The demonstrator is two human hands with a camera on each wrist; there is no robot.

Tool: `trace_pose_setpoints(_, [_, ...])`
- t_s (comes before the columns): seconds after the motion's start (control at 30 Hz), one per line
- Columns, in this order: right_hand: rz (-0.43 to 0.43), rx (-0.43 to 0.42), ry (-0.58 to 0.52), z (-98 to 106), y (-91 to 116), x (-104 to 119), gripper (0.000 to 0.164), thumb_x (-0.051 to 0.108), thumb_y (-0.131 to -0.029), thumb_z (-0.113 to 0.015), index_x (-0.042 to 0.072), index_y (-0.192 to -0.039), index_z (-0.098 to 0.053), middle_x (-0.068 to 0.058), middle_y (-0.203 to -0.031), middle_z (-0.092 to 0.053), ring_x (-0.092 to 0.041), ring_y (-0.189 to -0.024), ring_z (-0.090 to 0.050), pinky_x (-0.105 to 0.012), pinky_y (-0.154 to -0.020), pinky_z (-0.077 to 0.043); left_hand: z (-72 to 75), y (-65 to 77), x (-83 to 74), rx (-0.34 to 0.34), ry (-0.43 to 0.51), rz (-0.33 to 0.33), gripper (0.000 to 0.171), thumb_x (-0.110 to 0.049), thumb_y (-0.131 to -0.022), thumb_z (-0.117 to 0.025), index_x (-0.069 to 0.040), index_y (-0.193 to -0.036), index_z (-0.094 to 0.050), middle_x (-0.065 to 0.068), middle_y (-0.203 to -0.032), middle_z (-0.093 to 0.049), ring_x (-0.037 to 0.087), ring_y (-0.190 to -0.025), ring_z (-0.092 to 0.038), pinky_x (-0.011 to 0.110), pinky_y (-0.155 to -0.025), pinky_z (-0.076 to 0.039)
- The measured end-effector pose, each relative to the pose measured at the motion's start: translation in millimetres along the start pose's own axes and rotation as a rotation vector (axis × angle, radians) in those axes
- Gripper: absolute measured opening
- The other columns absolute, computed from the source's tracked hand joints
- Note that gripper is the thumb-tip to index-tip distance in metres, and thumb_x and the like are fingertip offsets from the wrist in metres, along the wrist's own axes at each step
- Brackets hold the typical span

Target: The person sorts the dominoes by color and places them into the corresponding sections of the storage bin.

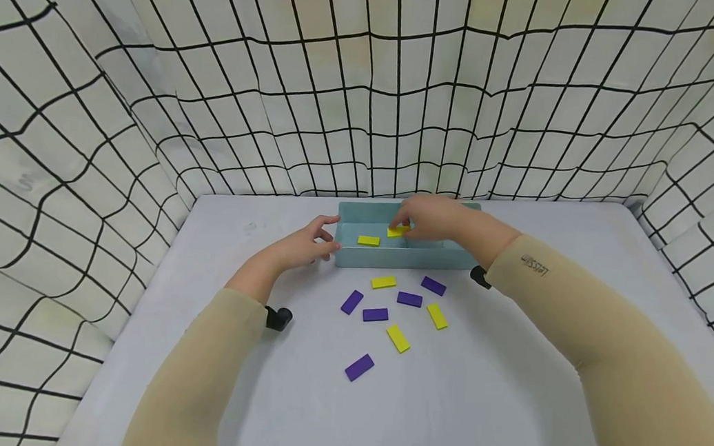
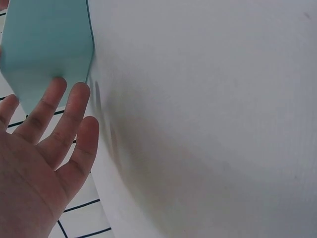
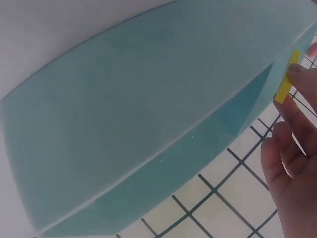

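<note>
The yellow rectangular tile [image 1: 396, 232] over the pale-blue tray [image 1: 407, 259], pinched in your right hand [image 1: 433, 217], looks light and stiff, so grip it by opposite edges, while your left hand [image 1: 302, 247], fingers spread, touches the tray's left end on the worktop [image 1: 295, 398].

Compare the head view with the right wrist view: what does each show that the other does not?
Only the head view shows the five purple blocks and three yellow blocks on the white tabletop, plus another yellow block lying inside the blue-green tray.

Only the right wrist view shows the underside of the right grip, close up, with its thumb on the face of the held yellow block and a fingertip near that block's end.

Both share the tray, the right grip pinching its yellow block, the tabletop and the black grid netting.
</note>
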State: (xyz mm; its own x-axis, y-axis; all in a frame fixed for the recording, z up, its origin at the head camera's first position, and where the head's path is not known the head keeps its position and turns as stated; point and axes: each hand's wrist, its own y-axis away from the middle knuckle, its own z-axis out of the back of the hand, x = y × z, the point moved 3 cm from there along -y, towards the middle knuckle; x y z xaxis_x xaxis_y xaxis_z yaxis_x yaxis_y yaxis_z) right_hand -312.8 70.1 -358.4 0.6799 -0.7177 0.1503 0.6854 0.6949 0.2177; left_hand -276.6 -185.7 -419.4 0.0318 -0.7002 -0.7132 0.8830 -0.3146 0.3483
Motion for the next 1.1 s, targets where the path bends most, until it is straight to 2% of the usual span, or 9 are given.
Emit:
trace_pose_setpoints(0.3, [-0.010, 0.036, 0.088, -7.4, -22.0, 1.5, 0.029, 0.023, -0.094, -0.067, 0.022, -0.123, -0.072, 0.003, -0.103, -0.066, -0.016, -0.094, -0.057, -0.034, -0.086, -0.048, -0.8, -3.7, -2.0, 0.005, 0.006, -0.019, 0.071, -0.039, -0.099, -0.057, -0.033, -0.157, -0.016, 0.008, -0.136, -0.051, 0.025, -0.112, -0.059, 0.049, -0.101, -0.043])
trace_pose_setpoints(0.47, [-0.029, 0.055, 0.103, -10.6, -30.3, 2.8, 0.027, 0.019, -0.095, -0.065, 0.021, -0.121, -0.072, 0.001, -0.113, -0.068, -0.018, -0.104, -0.060, -0.037, -0.091, -0.049, -0.8, -3.9, -1.5, 0.000, 0.003, -0.024, 0.071, -0.039, -0.100, -0.057, -0.033, -0.157, -0.016, 0.009, -0.137, -0.050, 0.026, -0.112, -0.059, 0.049, -0.101, -0.043])
trace_pose_setpoints(0.6, [-0.032, 0.062, 0.122, -13.7, -36.1, 6.2, 0.025, 0.018, -0.095, -0.066, 0.020, -0.118, -0.074, 0.001, -0.121, -0.068, -0.022, -0.116, -0.059, -0.042, -0.104, -0.041, -0.1, -2.2, 0.8, 0.000, 0.011, -0.008, 0.071, -0.039, -0.100, -0.057, -0.033, -0.157, -0.016, 0.009, -0.138, -0.050, 0.026, -0.113, -0.058, 0.049, -0.102, -0.042])
trace_pose_setpoints(0.7, [-0.036, 0.062, 0.156, -16.1, -38.7, 8.7, 0.024, 0.019, -0.094, -0.068, 0.020, -0.117, -0.074, 0.002, -0.122, -0.068, -0.022, -0.119, -0.058, -0.045, -0.110, -0.034, -0.1, -0.1, 1.5, -0.003, 0.017, 0.000, 0.071, -0.039, -0.099, -0.057, -0.034, -0.157, -0.016, 0.009, -0.138, -0.050, 0.026, -0.114, -0.058, 0.048, -0.101, -0.043])
trace_pose_setpoints(0.9, [-0.041, 0.063, 0.223, -19.8, -42.6, 9.8, 0.023, 0.018, -0.094, -0.069, 0.021, -0.116, -0.074, 0.003, -0.120, -0.069, -0.020, -0.116, -0.060, -0.045, -0.111, -0.032, -0.3, -1.0, 1.5, -0.006, 0.027, -0.013, 0.071, -0.040, -0.099, -0.058, -0.035, -0.156, -0.017, 0.008, -0.136, -0.050, 0.026, -0.113, -0.058, 0.048, -0.100, -0.043])
trace_pose_setpoints(1.1, [-0.046, 0.085, 0.262, -24.8, -50.3, 11.1, 0.026, 0.015, -0.097, -0.064, 0.022, -0.120, -0.072, 0.004, -0.121, -0.069, -0.019, -0.115, -0.061, -0.045, -0.112, -0.030, -0.2, -0.3, 1.3, -0.003, 0.021, -0.011, 0.070, -0.039, -0.100, -0.057, -0.033, -0.157, -0.016, 0.008, -0.136, -0.051, 0.025, -0.113, -0.058, 0.048, -0.099, -0.044])
